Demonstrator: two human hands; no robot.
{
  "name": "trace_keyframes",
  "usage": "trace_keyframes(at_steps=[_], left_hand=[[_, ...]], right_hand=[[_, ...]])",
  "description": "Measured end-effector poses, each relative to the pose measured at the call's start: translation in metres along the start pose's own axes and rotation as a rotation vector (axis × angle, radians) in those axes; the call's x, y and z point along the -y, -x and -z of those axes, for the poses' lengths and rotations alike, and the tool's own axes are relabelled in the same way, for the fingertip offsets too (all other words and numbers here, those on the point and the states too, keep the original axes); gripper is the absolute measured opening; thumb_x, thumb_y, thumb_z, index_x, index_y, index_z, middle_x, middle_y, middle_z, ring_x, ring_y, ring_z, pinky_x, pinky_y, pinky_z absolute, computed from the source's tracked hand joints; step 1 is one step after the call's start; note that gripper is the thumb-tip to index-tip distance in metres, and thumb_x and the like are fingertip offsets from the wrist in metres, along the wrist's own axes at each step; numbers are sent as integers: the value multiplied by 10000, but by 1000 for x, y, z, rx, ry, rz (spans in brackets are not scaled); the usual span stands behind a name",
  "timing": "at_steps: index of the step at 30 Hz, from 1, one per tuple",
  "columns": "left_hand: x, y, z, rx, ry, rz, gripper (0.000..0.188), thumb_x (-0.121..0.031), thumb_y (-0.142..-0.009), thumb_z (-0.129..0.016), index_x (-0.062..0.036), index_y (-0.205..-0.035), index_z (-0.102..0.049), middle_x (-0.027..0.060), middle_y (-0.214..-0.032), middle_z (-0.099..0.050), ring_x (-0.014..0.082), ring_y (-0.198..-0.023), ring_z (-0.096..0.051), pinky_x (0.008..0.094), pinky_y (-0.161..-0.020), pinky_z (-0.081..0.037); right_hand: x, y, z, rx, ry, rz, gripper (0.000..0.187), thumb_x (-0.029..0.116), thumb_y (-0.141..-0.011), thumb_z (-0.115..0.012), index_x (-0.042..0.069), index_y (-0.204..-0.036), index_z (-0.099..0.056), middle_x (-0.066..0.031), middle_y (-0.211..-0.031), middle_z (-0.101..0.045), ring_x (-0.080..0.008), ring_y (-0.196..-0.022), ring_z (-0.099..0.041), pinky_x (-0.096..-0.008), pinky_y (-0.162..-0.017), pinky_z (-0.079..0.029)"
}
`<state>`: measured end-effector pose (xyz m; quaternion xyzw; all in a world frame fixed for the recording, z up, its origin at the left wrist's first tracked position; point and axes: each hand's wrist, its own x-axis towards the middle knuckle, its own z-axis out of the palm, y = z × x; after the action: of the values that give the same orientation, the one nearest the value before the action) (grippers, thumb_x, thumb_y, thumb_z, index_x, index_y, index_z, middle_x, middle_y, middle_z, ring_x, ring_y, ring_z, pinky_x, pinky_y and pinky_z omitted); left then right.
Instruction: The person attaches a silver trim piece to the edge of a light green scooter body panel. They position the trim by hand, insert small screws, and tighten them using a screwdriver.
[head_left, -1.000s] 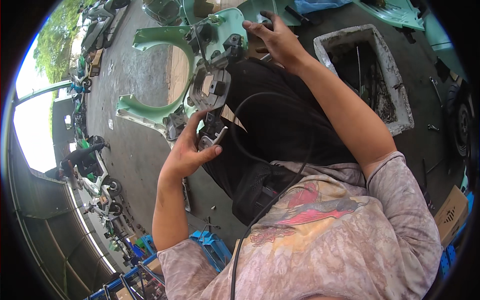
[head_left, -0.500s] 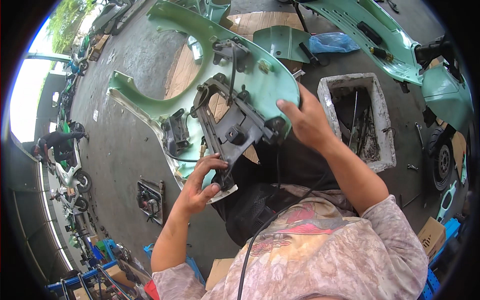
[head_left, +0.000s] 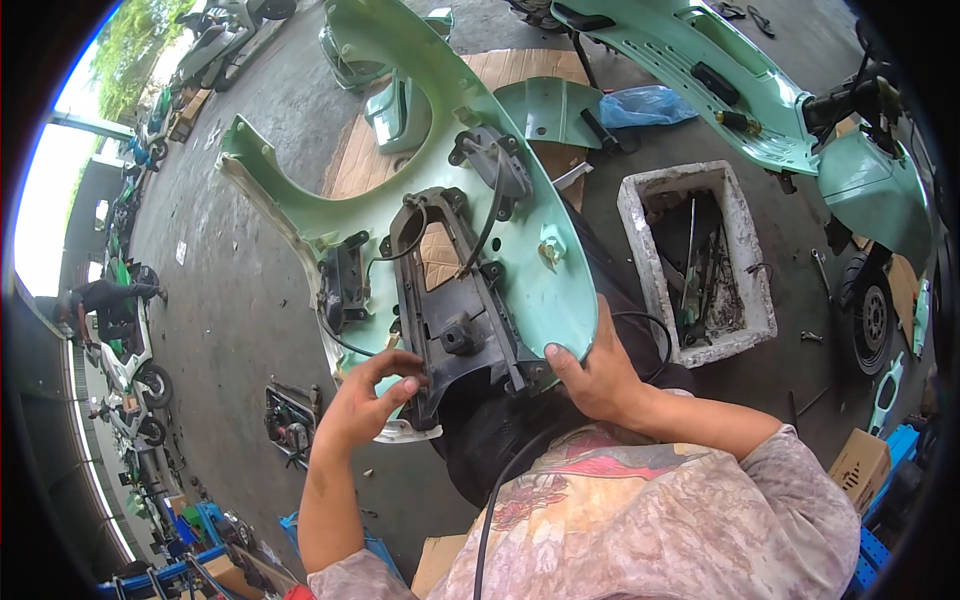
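Observation:
A mint-green scooter body panel point(head_left: 545, 300), its inner side up, rests across my lap. A black plastic bracket point(head_left: 462, 370) with a cable is fixed along its middle, and smaller dark fittings sit on either side. My right hand point(head_left: 597, 372) grips the panel's lower right edge, thumb on top and the other fingers hidden beneath. At the lower left, my left hand point(head_left: 372, 398) closes on the panel's edge beside the bracket's foot, its fingers curled against the black plastic.
To the right stands a worn white foam box point(head_left: 745, 335) with tools inside. A green scooter body point(head_left: 740, 90) and a wheel point(head_left: 873, 320) lie beyond it. Cardboard point(head_left: 350, 165) with green parts is ahead. A metal assembly point(head_left: 290, 425) sits on the floor at left. Someone bends over a scooter farther off.
The panel has turned more upright in view and its right side has come down toward me. My right hand has moved down with that edge; my left hand stays at the lower left.

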<state>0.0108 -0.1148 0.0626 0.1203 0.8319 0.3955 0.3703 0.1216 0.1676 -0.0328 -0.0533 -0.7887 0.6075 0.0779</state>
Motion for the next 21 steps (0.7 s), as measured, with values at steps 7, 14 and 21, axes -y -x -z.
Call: trace_keyframes(at_steps=[7, 14, 21], left_hand=[[-107, -145, -15, -537, -289, -221, 779, -645, -863, -576, 87, -1129, -584, 254, -1054, -659, 353, -1051, -630, 392, -926, -466], [-82, -180, -65, -456, -263, -29, 877, -694, -888, -499, 91, -1280, -468, 301, -1155, -616, 422, -1139, -576, 407, -982, -415], [-47, -161, -66, -564, -279, -36, 835, -607, -911, -550, 123, -1303, -451, 316, -1213, -586, 415, -1154, -566, 402, -1006, -407]], right_hand=[[-10, -3, -1, 41, -72, -12, 702, 292, -908, -598, -51, -1405, -239, -278, -1317, -363, -439, -1249, -392, -499, -1078, -308], [-9, -10, 6, 144, -67, -52, 1024, 494, -849, -683, -46, -1499, -104, -307, -1410, -303, -471, -1321, -340, -504, -1122, -293], [-52, -38, 50, 409, -300, 164, 774, 485, -883, -670, -14, -1402, -385, -249, -1262, -527, -373, -1212, -525, -461, -1049, -402]])
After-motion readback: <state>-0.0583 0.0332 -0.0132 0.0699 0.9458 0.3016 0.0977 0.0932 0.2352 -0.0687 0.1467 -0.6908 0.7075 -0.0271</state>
